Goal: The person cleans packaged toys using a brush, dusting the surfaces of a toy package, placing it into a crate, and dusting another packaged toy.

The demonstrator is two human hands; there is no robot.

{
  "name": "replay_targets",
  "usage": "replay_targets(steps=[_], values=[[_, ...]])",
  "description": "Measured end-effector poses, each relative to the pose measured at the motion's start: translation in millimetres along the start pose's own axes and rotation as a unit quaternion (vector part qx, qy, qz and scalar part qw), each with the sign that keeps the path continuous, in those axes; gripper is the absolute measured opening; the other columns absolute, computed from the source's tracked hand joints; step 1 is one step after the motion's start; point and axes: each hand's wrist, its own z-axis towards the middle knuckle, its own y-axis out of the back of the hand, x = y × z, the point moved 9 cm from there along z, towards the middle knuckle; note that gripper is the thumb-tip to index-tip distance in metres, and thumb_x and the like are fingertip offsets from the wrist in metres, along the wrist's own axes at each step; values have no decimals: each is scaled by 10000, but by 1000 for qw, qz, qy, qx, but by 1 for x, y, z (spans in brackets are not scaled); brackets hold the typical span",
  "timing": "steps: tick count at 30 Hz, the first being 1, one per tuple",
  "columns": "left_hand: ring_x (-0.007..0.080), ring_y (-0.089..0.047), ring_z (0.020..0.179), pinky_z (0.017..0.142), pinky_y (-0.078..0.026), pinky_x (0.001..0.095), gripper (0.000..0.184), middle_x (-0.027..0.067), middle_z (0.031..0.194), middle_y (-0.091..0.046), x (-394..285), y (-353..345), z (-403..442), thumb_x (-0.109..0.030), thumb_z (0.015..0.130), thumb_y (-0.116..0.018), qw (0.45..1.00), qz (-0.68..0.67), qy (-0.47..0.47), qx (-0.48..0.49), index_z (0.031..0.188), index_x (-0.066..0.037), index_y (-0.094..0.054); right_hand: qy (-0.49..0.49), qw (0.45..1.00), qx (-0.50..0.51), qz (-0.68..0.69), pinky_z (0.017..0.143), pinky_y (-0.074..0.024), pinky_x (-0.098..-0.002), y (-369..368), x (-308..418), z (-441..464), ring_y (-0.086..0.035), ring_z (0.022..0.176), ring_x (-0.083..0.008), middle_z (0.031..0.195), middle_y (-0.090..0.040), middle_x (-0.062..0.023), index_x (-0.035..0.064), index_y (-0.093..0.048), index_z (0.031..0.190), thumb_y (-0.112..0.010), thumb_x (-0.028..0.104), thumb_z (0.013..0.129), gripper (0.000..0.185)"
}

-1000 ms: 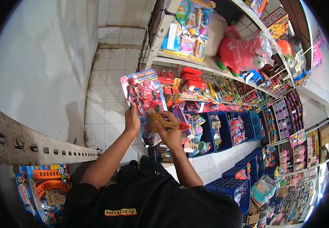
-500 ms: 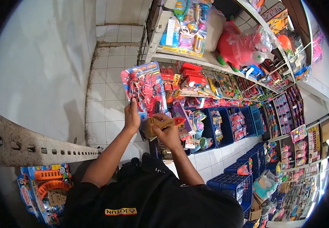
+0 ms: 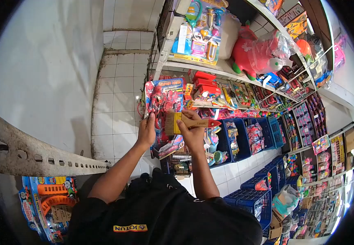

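Note:
My left hand (image 3: 147, 131) is closed on the left edge of a superhero toy blister pack (image 3: 169, 94), a blue and red card with red figures under clear plastic. The pack is tilted and faces me. In my right hand (image 3: 192, 136) is a flat paintbrush (image 3: 199, 123) with a wooden handle, red tip and yellow band. Its bristles point left and lie over the lower part of the pack; I cannot tell whether they touch it.
A shelf at the right bears a toy doctor set (image 3: 199, 36) and a red inflatable animal toy (image 3: 252, 53). Below stand blue crates (image 3: 236, 134) with toys. A perforated metal bar (image 3: 50, 157) crosses the left, above an orange train-track set (image 3: 52, 202).
The blister pack has moved a little right and down. The paintbrush has risen from beside the pack's lower edge to lie across its front, now held more level.

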Motion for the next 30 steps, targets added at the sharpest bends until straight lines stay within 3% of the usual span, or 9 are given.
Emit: replay_targets(steps=[4, 7, 11, 15, 20, 23, 24, 30], values=[[85, -336, 665, 587, -311, 319, 494, -34, 656, -373, -6, 3, 1, -430, 1039, -377, 1000, -9, -1, -6, 751, -43, -482, -55, 998, 6, 15, 843, -500, -280, 13, -19, 12, -620, 952, -156, 1050, -632, -105, -22, -578, 1145, -696, -1, 819, 347], [135, -385, 635, 589, -338, 362, 474, 20, 632, -415, -4, 0, 2, -401, 1036, -381, 999, 18, -24, 15, 782, -22, -505, -59, 998, -29, 0, 841, -501, -284, 22, -17, 18, -623, 950, -162, 1040, -633, -95, -25, -592, 1112, -695, 2, 816, 314], [128, -380, 615, 577, -338, 365, 484, 9, 610, -399, -15, -2, -2, -401, 1038, -378, 999, 12, -19, 23, 781, -23, -538, 7, 999, -27, -18, 842, -500, -292, 17, -4, 15, -626, 953, -163, 1052, -640, -95, -28, -604, 1091, -685, 8, 814, 291], [88, -361, 669, 586, -313, 311, 486, -38, 668, -401, -8, 0, 0, -424, 1042, -372, 999, 14, 1, 28, 765, -42, -488, 55, 997, 39, -49, 874, -491, -296, -4, 6, 1, -613, 1001, -159, 1090, -633, -97, -21, -595, 1142, -692, 10, 819, 339], [110, -363, 624, 565, -308, 341, 494, -2, 615, -393, -11, 7, 2, -415, 1042, -365, 999, 41, -9, 2, 754, -34, -493, 26, 997, 46, -57, 883, -491, -297, -5, -1, -7, -607, 1021, -157, 1085, -632, -101, -21, -600, 1140, -703, 33, 818, 341], [103, -351, 623, 563, -303, 333, 480, -18, 618, -375, -14, 6, 0, -409, 1041, -373, 999, 45, -17, -1, 744, -50, -487, 37, 990, 118, -71, 883, -492, -298, -15, 4, -14, -610, 1020, -159, 1069, -641, -98, -19, -607, 1134, -711, 46, 817, 340], [109, -355, 605, 551, -297, 344, 501, -8, 596, -376, -13, 5, 0, -419, 1037, -378, 999, 46, -14, 5, 723, -41, -478, 72, 988, 112, -80, 877, -492, -296, -14, 11, -15, -612, 1005, -159, 1066, -647, -94, -16, -614, 1128, -722, 58, 809, 345], [112, -351, 565, 519, -270, 366, 548, 3, 556, -359, -13, -4, -3, -452, 1026, -387, 999, 27, -39, 21, 674, -38, -454, 15, 999, 32, -42, 833, -510, -303, 15, -2, 0, -637, 949, -163, 1033, -666, -111, -27, -622, 1108, -719, 62, 815, 321]])
